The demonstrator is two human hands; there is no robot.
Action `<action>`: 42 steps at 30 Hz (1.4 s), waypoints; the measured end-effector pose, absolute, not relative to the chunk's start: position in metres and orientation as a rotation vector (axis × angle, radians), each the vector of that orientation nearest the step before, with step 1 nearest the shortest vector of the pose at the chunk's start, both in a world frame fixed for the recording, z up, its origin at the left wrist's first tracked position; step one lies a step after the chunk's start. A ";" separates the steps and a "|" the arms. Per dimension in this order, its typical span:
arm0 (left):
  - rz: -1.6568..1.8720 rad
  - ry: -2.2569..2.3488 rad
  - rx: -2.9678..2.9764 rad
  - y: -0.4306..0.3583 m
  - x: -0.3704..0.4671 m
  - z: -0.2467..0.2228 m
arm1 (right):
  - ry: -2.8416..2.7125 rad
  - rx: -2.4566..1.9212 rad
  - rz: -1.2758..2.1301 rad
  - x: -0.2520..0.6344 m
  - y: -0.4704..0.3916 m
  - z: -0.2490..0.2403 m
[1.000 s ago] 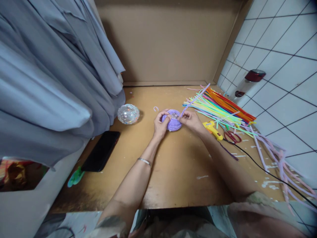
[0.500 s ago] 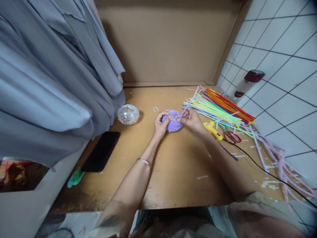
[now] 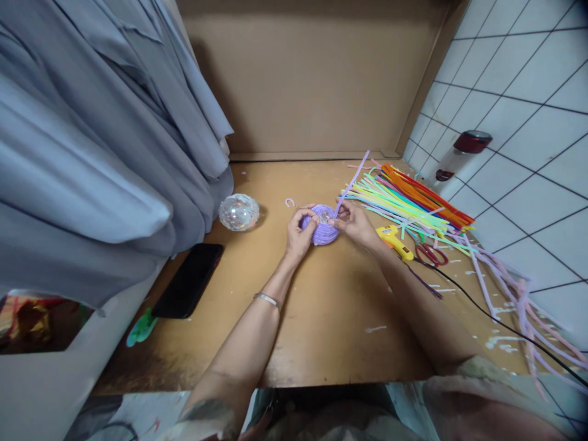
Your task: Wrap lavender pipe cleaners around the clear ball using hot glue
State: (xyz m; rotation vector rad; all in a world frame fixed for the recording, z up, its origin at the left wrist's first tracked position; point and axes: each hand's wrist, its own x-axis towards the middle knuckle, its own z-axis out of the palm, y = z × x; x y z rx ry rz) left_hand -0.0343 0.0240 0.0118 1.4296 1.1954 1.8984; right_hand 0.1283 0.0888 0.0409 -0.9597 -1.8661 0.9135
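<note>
Between my hands is a round clear piece wrapped in rings of purple pipe cleaner (image 3: 325, 235), its clear centre still showing. My left hand (image 3: 301, 231) is closed on its left side, thumb over the top near the centre. At the right rim my right hand (image 3: 353, 222) pinches the wrapped piece and the base of a loose purple pipe cleaner end (image 3: 353, 180), which sticks up and to the right. A clear faceted dome (image 3: 239, 212) sits apart on the left. Behind my left hand lies a small curled pink pipe cleaner scrap (image 3: 289, 202).
Bundles of coloured pipe cleaners (image 3: 404, 199) lie at the back right, beside a bottle with a red cap (image 3: 463, 156). A yellow glue gun (image 3: 395, 242) with a black cord and red-handled scissors (image 3: 432, 253) lie nearer. A black phone (image 3: 188, 282) is on the left, by a grey curtain (image 3: 114, 153).
The loose purple end now stands slightly higher and straighter. Both hands keep nearly the same hold and place.
</note>
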 end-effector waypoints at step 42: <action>1.931 1.165 1.352 0.030 -0.037 0.006 | -2.192 -0.933 -0.086 0.118 0.054 0.040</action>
